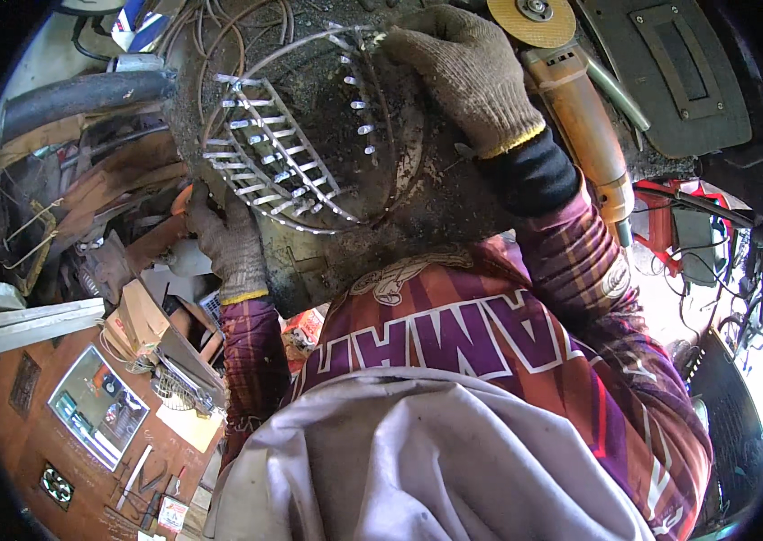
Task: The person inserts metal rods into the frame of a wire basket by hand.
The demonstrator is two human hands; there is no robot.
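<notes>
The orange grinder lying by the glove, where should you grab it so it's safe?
Probably by the long orange body of the grinder, coming from its tail end, nearest the right hand. The body is a thick handle shape, while the disc sits bare at the far end, so keep your fingers away from it.

A dirty metal workbench [327,261] carries a round wire grille [309,144]; an angle grinder [580,108] lies right of it.
</notes>
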